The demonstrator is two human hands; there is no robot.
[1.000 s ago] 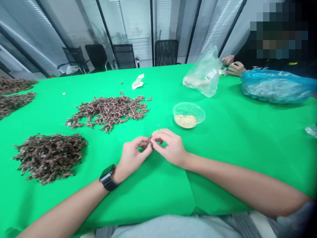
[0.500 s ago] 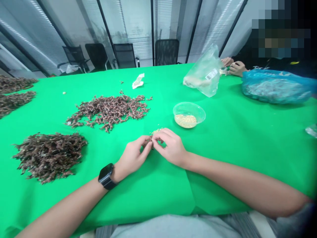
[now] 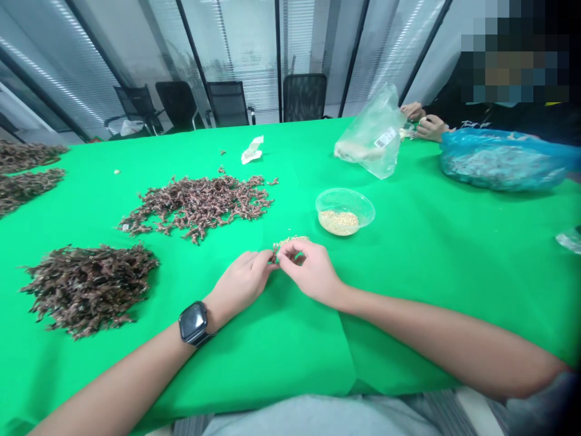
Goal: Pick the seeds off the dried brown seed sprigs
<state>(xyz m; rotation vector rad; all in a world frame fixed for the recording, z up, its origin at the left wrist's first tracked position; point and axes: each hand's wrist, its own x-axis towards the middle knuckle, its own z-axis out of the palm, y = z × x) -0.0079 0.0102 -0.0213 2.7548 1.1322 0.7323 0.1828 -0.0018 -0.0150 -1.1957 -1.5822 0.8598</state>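
Note:
My left hand (image 3: 240, 280), with a dark watch on its wrist, pinches a small dried brown plant piece (image 3: 275, 254) between thumb and forefinger. The thumb and forefinger of my right hand (image 3: 311, 270) are closed at that same piece, and its fingertips partly hide it. Just beyond my fingers lies a small heap of pale grains (image 3: 290, 241) on the green cloth. A clear round bowl (image 3: 367, 209) with a layer of similar grains stands farther off to the right. Left of my hands are a loose spread of brown plant pieces (image 3: 204, 203) and a denser, darker pile (image 3: 91, 287).
More brown piles (image 3: 29, 181) lie at the far left. A crumpled white paper (image 3: 252, 150) sits near the back. At the right are a clear plastic bag (image 3: 372, 142), a full blue bag (image 3: 508, 160) and another person's hands (image 3: 429, 124). Chairs (image 3: 305, 97) stand behind the table.
My left hand has rolled over, its back and watch face turning more upward, and its fingers have curled in. My right hand stays by the brown piece.

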